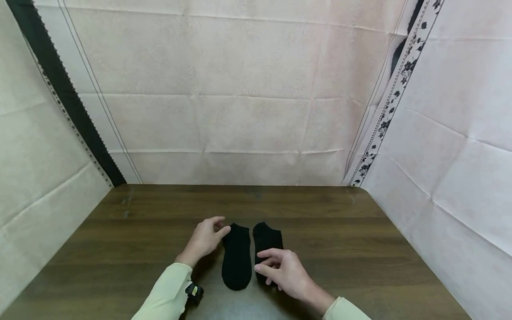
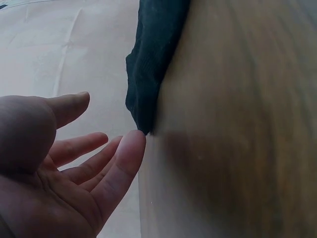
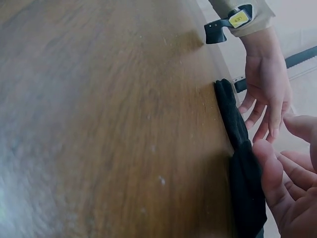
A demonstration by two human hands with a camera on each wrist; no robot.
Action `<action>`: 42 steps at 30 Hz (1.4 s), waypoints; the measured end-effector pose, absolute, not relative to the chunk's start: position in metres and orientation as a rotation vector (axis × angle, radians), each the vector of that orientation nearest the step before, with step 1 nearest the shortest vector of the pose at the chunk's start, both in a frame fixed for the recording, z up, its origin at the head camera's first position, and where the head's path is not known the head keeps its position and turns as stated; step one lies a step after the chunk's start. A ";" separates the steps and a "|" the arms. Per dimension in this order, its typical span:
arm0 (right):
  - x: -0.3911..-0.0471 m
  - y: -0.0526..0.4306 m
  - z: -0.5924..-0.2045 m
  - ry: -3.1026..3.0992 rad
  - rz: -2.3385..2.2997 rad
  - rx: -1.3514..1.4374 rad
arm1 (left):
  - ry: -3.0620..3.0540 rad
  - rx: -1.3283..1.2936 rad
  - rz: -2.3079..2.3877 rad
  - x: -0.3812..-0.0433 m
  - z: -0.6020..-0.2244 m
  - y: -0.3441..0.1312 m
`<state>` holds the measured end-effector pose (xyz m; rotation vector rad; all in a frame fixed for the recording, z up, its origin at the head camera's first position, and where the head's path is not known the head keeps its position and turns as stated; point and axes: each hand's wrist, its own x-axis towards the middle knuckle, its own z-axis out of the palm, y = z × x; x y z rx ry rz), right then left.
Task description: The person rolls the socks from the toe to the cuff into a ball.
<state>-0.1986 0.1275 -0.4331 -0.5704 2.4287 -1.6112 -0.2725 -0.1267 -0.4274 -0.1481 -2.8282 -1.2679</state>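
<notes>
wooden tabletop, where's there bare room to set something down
Bare wooden tabletop: the strip between the black ankle socks and the back cloth; right of the right hand, toward the right-hand cloth; left of the left hand. Crowded: the middle, where the socks lie side by side, narrowly apart, with both hands close.

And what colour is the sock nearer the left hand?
The sock is plain black, clearest in the head view.

The head camera looks forward and down; wrist cameras look from close up, tipped sideways. All see the left hand (image 1: 204, 238).
</notes>
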 end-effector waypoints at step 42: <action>-0.198 0.112 -0.443 2.698 -1.205 -0.855 | -2.852 -0.029 -1.417 -0.281 -0.437 -0.119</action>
